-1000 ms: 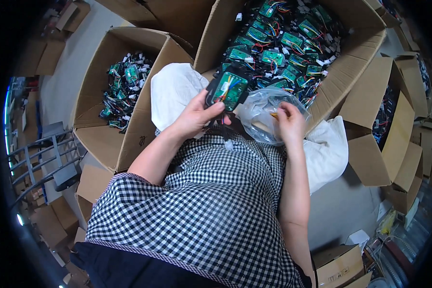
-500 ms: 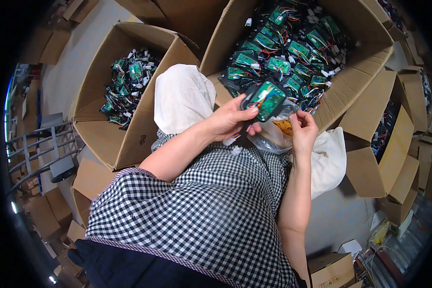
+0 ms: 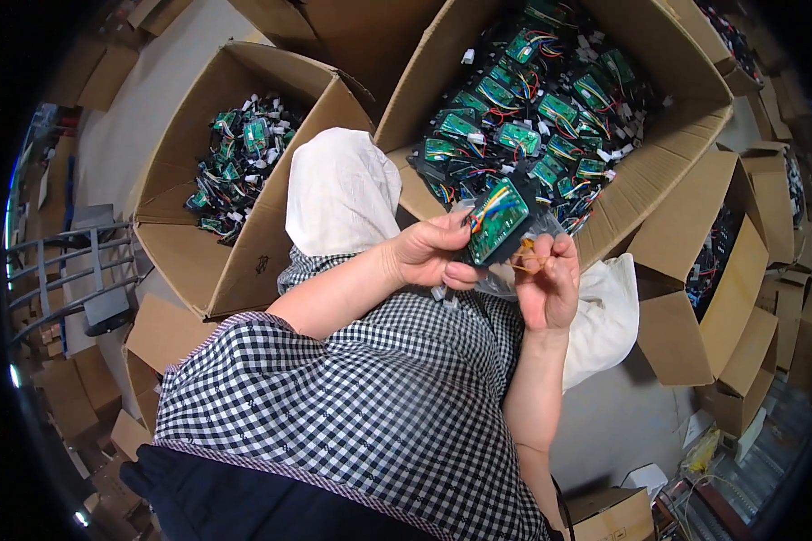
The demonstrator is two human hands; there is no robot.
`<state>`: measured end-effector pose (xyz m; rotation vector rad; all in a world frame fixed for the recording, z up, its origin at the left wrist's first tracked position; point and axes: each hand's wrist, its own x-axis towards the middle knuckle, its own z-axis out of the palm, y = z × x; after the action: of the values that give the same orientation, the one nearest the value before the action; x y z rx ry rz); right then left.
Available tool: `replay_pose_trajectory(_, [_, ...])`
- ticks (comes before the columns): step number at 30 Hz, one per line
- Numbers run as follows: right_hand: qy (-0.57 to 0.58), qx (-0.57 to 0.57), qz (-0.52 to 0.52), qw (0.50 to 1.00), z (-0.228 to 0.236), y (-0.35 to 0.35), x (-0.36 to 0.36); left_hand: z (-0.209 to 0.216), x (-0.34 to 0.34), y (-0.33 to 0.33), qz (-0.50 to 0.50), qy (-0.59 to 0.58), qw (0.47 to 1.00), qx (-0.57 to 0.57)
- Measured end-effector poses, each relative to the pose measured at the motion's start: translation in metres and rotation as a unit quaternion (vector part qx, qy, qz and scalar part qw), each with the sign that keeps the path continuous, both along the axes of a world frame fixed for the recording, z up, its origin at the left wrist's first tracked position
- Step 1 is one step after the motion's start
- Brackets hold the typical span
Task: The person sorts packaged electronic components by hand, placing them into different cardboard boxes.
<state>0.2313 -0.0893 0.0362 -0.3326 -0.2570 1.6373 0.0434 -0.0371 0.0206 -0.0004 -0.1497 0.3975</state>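
Observation:
My left hand grips a circuit board, green and set in a black housing, tilted above my lap. Coloured wires run over its face, and white connectors dangle below that hand. Right beside the board's lower edge, my right hand has its fingertips pinched on a thin yellow-orange rubber band. Behind the fingers, a clear plastic bag lies on my lap, mostly hidden by the hands and the board.
A large cardboard box full of similar wired boards stands ahead. A smaller box at the left holds more. Other open boxes are at the right. White cloth covers my knees, and a dark metal rack stands far left.
My right hand has come away from the bag with a rubber band and moved down beside the board. My left hand has turned the board and lowered it slightly.

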Motion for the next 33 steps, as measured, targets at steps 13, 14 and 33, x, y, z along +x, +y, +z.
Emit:
replay_pose_trajectory(13, [-0.497, -0.035, -0.148, 0.855, 0.005, 0.009, -0.003, 0.007, 0.003, 0.004, 0.068, 0.125, 0.99, 0.022])
replay_pose_trajectory(14, [-0.525, -0.033, -0.152, 0.837, 0.003, 0.009, -0.002, 0.004, 0.004, 0.003, 0.068, 0.126, 0.99, 0.022])
replay_pose_trajectory(33, [-0.197, 0.15, -0.073, 0.966, 0.022, 0.005, 0.021, 0.03, -0.026, 0.018, 0.132, 0.28, 0.937, 0.161])
